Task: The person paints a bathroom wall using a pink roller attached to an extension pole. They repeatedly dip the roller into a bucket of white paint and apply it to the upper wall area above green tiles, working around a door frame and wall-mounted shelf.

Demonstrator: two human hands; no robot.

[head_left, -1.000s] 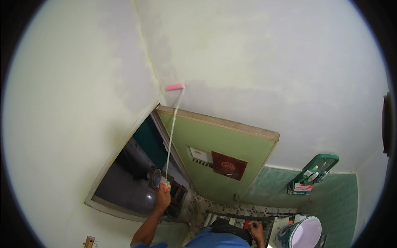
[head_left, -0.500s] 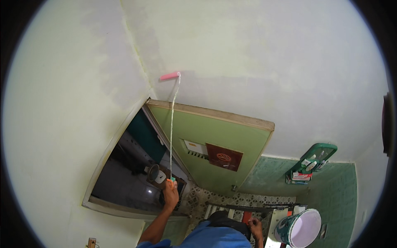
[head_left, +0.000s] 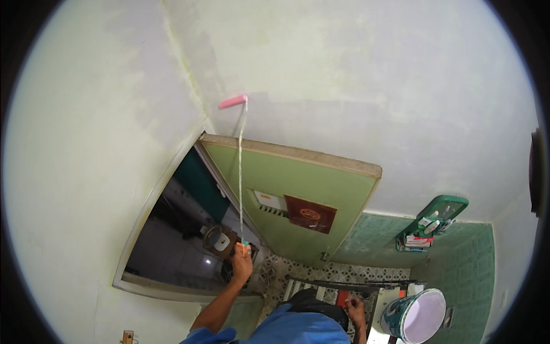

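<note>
Over the last second the pole (head_left: 240, 172) of the paint roller has been swinging from a rightward lean toward nearly upright, its lower end shifting right against the green door (head_left: 275, 172). The pink paint roller (head_left: 233, 102) is sitting just a little farther from the door's top left corner than a second ago, so it appears to be working the same strip of the far wall (head_left: 412, 114), above the door's top edge and near the corner with the left wall (head_left: 86, 143). Around it, lilac-grey patches are bordering paler, yellowish ones; whether the roller is pressing on the wall is hard to tell.

The left hand (head_left: 242, 266) is reaching forward from a blue sleeve, forearm slanting up and to the right, its grip wrapping firmly around the orange handle (head_left: 242, 249) at the pole's bottom end. The right hand (head_left: 356, 312) is staying low near the waist, fingers curling beside a red piece (head_left: 342, 298) and left of the paint bucket (head_left: 392, 318); whether its grip is holding anything is unclear.
</note>
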